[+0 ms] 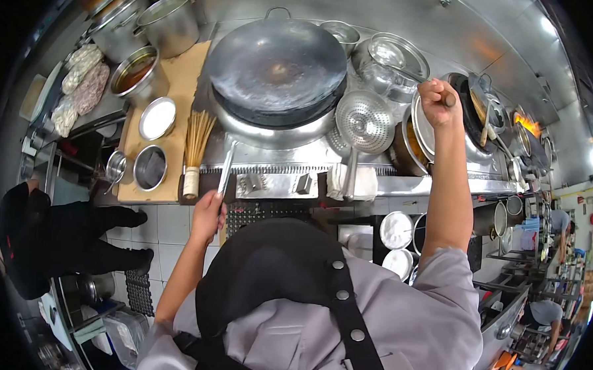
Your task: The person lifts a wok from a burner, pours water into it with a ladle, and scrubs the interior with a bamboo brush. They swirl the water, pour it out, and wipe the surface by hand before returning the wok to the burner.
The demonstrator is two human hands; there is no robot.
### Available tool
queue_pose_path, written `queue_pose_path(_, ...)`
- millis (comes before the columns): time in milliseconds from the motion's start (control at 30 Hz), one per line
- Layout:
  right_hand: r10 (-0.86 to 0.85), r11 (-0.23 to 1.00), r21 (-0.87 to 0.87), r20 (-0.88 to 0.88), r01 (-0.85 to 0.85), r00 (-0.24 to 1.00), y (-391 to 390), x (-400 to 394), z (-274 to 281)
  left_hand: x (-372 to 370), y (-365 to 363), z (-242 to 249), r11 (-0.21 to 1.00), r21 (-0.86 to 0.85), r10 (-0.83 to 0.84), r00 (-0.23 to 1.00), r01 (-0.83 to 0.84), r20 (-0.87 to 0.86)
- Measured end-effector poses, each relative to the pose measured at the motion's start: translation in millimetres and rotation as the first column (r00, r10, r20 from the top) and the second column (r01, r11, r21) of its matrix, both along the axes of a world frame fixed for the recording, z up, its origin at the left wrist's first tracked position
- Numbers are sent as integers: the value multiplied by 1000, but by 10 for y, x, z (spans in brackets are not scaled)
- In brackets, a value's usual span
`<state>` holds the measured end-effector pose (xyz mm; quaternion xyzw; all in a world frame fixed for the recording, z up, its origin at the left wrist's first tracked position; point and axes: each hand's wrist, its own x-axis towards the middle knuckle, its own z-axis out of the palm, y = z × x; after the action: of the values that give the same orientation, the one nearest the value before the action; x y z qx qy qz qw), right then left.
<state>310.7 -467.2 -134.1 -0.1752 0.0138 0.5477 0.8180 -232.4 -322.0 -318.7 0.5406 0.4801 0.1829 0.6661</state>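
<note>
My right hand [439, 104] is raised at the right of the stove, its fingers closed round the wooden-ended handle of a ladle [387, 51]. The ladle's shiny bowl is over a steel pot [421, 61]. Lower on the left, my left hand [207, 217] grips a straight metal handle [227, 169] that points up to the stove's rim; what it joins does not show. A large dark wok [278, 65] with a loop handle at its far side sits on the burner. Between the wok and my right hand rests a perforated strainer [365, 122], its handle toward me.
A bamboo brush [197, 147] lies on the board [182, 81] at left, near steel containers [150, 167] and a pot of brown liquid [134, 75]. A folded cloth [366, 183] lies at the stove's front edge. Flame [527, 124] burns far right. Another person [56, 234] stands at left.
</note>
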Motion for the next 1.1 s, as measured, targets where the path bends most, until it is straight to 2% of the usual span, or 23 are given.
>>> queue_pose_path(133, 67, 998, 20, -63, -65, 996, -182, -720, 206, 148, 281, 136, 957, 248, -138, 989, 149, -61)
queue_pose_path(167, 99, 995, 21, -30, -98, 995, -231, -851, 218, 205, 355, 176, 941, 301, -136, 987, 156, -88)
queue_pose_path(233, 151, 988, 25, -59, -150, 987, -314, -1166, 240, 328, 534, 242, 770, 557, -215, 948, 312, -233)
queue_pose_path(267, 208, 978, 36, -87, -205, 974, -348, -1335, 255, 410, 610, 204, 611, 741, -188, 960, 278, -206)
queue_pose_path(300, 170, 985, 0, -47, -170, 984, -377, -1516, 265, 488, 659, 202, 416, 881, -169, 971, 225, -169)
queue_pose_path(333, 159, 987, -4, -44, -159, 986, -405, -1678, 280, 536, 714, 205, 417, 880, -179, 970, 226, -164)
queue_pose_path(433, 214, 970, -104, -82, -222, 973, -478, -2126, 311, 580, 754, 390, 290, 827, -157, 876, 481, -455)
queue_pose_path(600, 244, 959, -138, -31, -246, 969, -550, -2668, 257, 463, 839, 210, 307, 808, -165, 864, 503, -475)
queue_pose_path(700, 289, 945, -174, 40, -278, 957, -544, -2866, 260, 407, 859, 103, 373, 812, -181, 894, 449, -411)
queue_pose_path(767, 300, 943, -166, 37, -290, 953, -554, -2965, 243, 377, 840, 85, 480, 794, -201, 928, 373, -314)
queue_pose_path(900, 269, 948, -198, 73, -251, 960, -555, -3159, 251, 382, 837, 115, 492, 792, -176, 932, 362, -317)
queue_pose_path(967, 264, 950, -200, 101, -240, 959, -560, -3194, 270, 405, 861, 174, 416, 837, -136, 934, 357, -331)
queue_pose_path(1000, 259, 949, -208, 98, -235, 961, -562, -3203, 275, 429, 853, 218, 416, 836, -135, 934, 357, -331)
queue_pose_path(1067, 259, 948, -217, 96, -234, 961, -565, -3226, 297, 536, 788, 350, 295, 837, -116, 887, 460, -447)
queue_pose_path(1100, 238, 952, -230, 141, -203, 961, -571, -3247, 310, 599, 747, 465, 295, 837, -115, 887, 460, -447)
